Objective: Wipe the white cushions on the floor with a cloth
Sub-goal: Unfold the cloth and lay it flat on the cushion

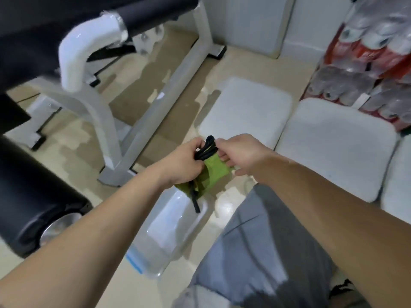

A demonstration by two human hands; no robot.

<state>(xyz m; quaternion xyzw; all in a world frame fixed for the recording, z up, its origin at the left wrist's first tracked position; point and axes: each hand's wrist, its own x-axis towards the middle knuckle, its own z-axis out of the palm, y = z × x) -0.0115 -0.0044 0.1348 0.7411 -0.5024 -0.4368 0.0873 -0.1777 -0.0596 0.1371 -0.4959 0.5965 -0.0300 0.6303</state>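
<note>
Both my hands hold a green cloth (212, 172) with a black cord (205, 150) bundled against it, above the floor at mid-frame. My left hand (184, 163) grips the cloth and the looped cord from the left. My right hand (240, 155) pinches the cord's top and the cloth's upper edge from the right. One cord end (195, 202) dangles below the cloth. Two white cushions lie flat on the floor to the right: a smaller one (246, 112) just beyond my hands and a larger one (338, 147) beside it.
A white metal bench frame (155, 107) with black pads stands left. A clear plastic container (173, 230) lies on the floor below my hands. Wrapped packs of red cans (367, 52) stack at the right. More white cushions lean on the back wall (251, 23). My grey-clad knee (255, 241) is at the bottom.
</note>
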